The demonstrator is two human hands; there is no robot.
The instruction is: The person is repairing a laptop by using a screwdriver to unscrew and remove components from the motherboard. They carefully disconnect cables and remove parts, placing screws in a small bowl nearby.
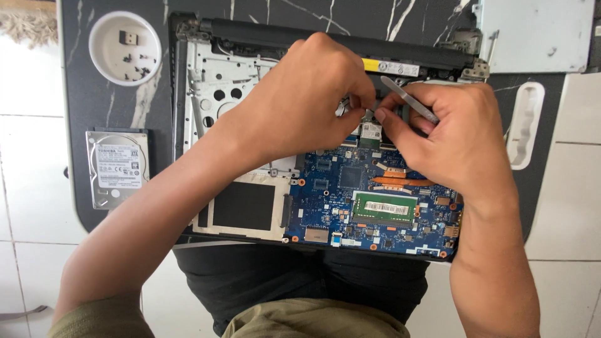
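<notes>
On white floor tiles, dark marbled mat under opened laptop.

A makeshift repair spot at home rather than a proper workshop: an opened laptop lies on a dark marbled mat spread over white floor tiles, with a loose drive and a screw bowl beside it
</notes>
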